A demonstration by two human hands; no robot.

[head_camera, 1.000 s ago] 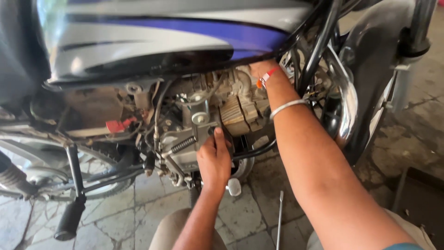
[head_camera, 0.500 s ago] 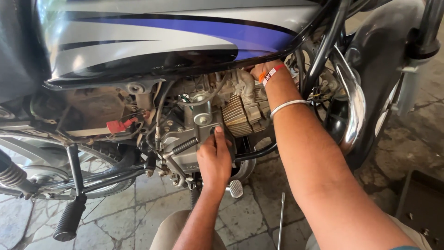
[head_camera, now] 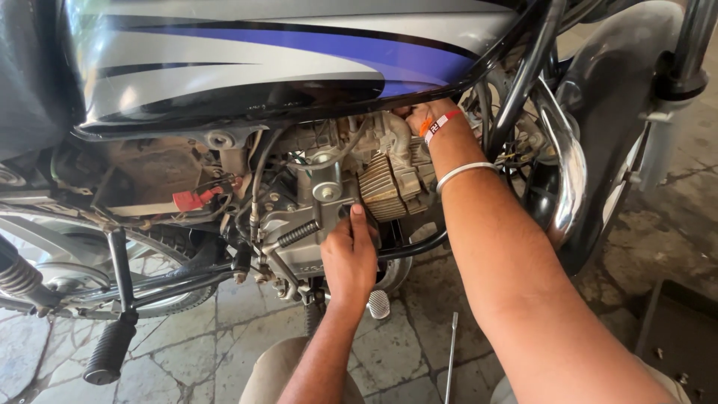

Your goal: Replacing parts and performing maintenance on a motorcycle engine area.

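Two hands work at the engine (head_camera: pixel 351 187) at frame centre, under the tank (head_camera: pixel 284 52). Left hand (head_camera: pixel 350 258) presses flat against the engine's lower case, fingers together, clamped on nothing visible. Right hand (head_camera: pixel 419 116) reaches in above the finned cylinder, its fingers hidden, so I cannot tell its grip. Lower centre, a thin rod (head_camera: pixel 451 359) lies on the paving.

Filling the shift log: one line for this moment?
left hand: on grey motorcycle engine | right hand: behind finned cylinder, under silver-blue tank
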